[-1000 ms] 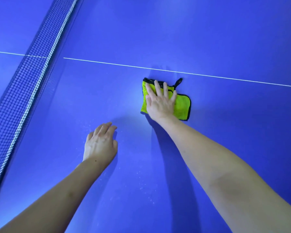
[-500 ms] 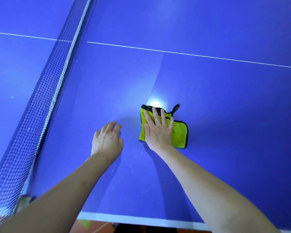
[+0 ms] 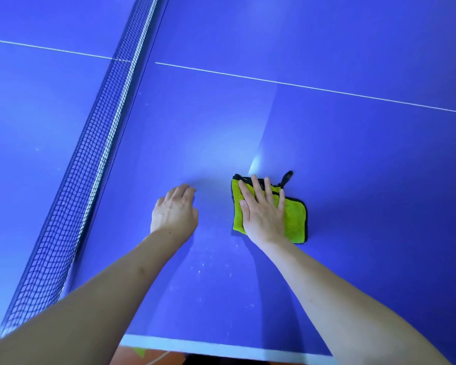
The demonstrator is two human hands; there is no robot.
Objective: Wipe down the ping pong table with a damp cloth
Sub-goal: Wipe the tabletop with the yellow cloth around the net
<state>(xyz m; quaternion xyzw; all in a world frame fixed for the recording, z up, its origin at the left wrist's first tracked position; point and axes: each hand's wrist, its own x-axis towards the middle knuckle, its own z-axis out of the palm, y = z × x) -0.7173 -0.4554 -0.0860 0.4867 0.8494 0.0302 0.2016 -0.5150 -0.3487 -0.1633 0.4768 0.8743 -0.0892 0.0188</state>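
Note:
A folded yellow-green cloth with black trim and a small black loop lies flat on the blue ping pong table. My right hand presses on the cloth's left half with straight, spread fingers. My left hand rests on the bare table surface to the left of the cloth, fingers loosely bent, holding nothing. A damp streak runs up the table from the cloth.
The black net with a white top band runs diagonally along the left. A white centre line crosses the table farther away. The table's white near edge is at the bottom, with orange floor below. White specks dot the surface near my forearms.
My right hand has slid the cloth toward me, away from the white centre line. My left hand stayed on the table beside it. The near table edge has come into view.

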